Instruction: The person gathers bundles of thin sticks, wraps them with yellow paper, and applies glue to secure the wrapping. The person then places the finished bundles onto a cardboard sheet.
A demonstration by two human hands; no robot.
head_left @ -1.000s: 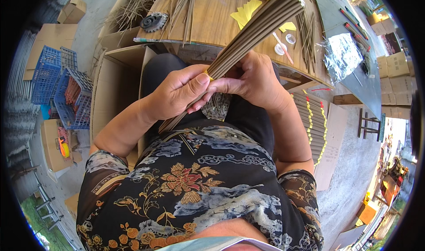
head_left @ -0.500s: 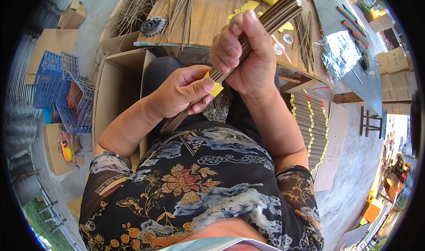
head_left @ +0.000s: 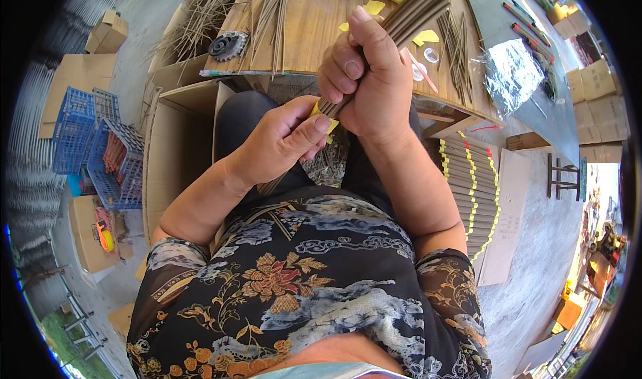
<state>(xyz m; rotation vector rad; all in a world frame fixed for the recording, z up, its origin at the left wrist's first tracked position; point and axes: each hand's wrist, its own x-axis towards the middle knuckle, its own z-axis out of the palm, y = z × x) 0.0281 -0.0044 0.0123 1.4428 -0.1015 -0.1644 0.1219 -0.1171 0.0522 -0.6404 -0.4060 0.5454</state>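
My right hand (head_left: 368, 78) is closed around a thick bundle of brown incense sticks (head_left: 414, 14), holding it upright and tilted toward the wooden table (head_left: 314, 24). My left hand (head_left: 281, 141) pinches a small yellow paper strip (head_left: 326, 117) against the lower part of the bundle. The bundle's bottom end pokes out under my left hand, over my lap. More yellow paper slips (head_left: 374, 8) lie on the table beyond my right hand.
Loose sticks (head_left: 274, 11) and a dark gear-like wheel (head_left: 224, 44) lie on the table. An open cardboard box (head_left: 177, 151) stands to my left, blue crates (head_left: 100, 145) beyond it. Finished bundles with yellow bands (head_left: 471, 192) are stacked to my right. Crinkled plastic wrap (head_left: 511, 71) lies further right.
The bundle went from slanting low in both hands to upright in my right hand. My left hand has brought a yellow paper strip to its lower part.
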